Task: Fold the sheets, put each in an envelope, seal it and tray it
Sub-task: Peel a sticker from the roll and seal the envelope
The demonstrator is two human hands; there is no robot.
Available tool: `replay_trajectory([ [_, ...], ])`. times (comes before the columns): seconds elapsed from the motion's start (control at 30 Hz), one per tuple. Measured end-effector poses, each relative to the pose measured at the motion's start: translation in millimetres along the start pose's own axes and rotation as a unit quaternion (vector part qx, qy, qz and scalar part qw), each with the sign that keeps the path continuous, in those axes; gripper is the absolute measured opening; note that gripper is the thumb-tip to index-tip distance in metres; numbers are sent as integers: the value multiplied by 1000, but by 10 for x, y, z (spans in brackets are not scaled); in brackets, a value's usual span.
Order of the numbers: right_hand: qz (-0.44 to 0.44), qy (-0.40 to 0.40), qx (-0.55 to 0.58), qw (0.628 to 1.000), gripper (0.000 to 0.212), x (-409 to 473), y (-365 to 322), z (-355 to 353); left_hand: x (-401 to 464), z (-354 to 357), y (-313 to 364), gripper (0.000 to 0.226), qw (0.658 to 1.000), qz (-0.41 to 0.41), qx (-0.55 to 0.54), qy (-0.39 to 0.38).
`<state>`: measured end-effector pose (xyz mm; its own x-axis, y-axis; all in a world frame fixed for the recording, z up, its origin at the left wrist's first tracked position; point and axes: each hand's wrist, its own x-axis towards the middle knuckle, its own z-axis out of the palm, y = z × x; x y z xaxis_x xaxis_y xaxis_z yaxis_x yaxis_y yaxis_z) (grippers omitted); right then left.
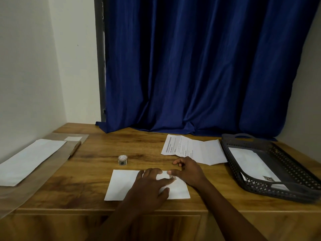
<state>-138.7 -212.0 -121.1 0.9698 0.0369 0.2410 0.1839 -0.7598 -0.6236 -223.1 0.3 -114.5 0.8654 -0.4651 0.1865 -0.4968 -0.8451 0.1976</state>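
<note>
A white envelope [121, 185] lies flat near the table's front edge. My left hand [151, 186] rests on its middle with the fingers spread. My right hand [188, 171] is at the envelope's upper right and presses a small sticker [172, 176] onto it with the thumb, the other fingers loosely curled. A small roll of stickers [123, 160] stands just behind the envelope. A creased printed sheet [194, 149] lies unfolded at the back right. The dark plastic tray [295, 173] at the right holds a sealed white envelope [251, 162].
At the left lie a long white envelope [33, 159] on a clear plastic sleeve [20, 193] and a brown strip [75, 149]. A blue curtain [199, 66] hangs behind the wooden table [78, 174]. White walls close both sides.
</note>
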Motion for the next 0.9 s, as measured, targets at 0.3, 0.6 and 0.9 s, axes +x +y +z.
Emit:
replay_trajectory([
  [0.3,-24,10,-9,1000,37,-22,18,-9,-15,5,15,48,1000,-8,-22,19],
  [0.6,-79,-50,-25,995,52,-226,108,-133,-17,-19,41,48,1000,-16,-17,11],
  [0.9,-31,-46,61,997,39,-267,124,-122,27,30,22,91,993,-118,10,2],
])
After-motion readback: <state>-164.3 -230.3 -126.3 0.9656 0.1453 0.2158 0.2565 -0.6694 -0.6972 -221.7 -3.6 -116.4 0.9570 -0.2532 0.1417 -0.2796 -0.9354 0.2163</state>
